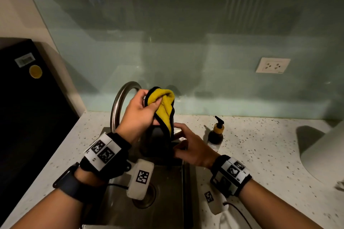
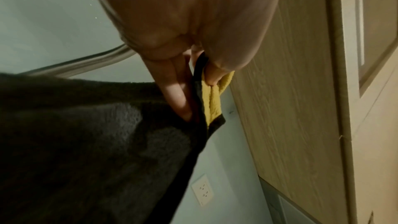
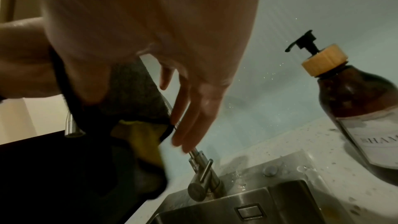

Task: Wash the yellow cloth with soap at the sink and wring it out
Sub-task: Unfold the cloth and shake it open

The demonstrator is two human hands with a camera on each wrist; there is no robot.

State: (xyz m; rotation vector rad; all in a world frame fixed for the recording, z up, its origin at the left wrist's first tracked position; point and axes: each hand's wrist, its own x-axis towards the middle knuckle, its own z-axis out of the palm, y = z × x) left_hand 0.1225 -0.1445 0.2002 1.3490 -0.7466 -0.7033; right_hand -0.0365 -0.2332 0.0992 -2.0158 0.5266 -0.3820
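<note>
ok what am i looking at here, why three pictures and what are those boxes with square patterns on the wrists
No machine here: a person works at a sink with bare hands. The patterned boxes are wrist cameras. The large picture comes from a head camera; the other two look along each hand. The left hand grips the top of a yellow cloth with a dark back, held up by the tap. The right hand holds its lower part, though its fingers look fairly straight in the wrist view. A brown soap pump bottle stands on the speckled counter.
</note>
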